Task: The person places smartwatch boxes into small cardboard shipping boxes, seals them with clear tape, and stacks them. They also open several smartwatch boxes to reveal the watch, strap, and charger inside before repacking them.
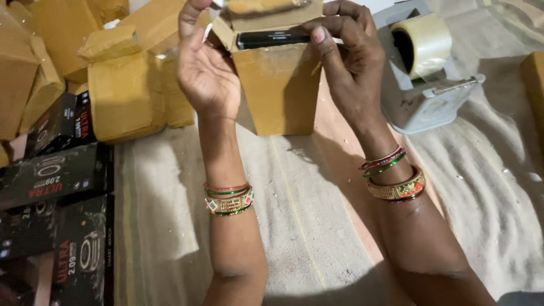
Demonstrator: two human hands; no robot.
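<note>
A brown cardboard box (280, 90) stands upright at the top middle, its top flaps open. A black product box (272, 38) sits inside it, its end showing at the opening. My left hand (205, 68) grips the box's left side, thumb up by a flap. My right hand (348, 62) holds the right side, with the fingers curled over the top and the thumb pressing on the black box. Both wrists wear coloured bangles.
Several sealed brown cardboard parcels (122, 93) are piled at the top left. Black product boxes (54, 175) lie stacked along the left edge. A grey tape dispenser (422, 93) with a roll of clear tape (422, 42) sits at the top right. A pale cloth (294, 221) covers the floor.
</note>
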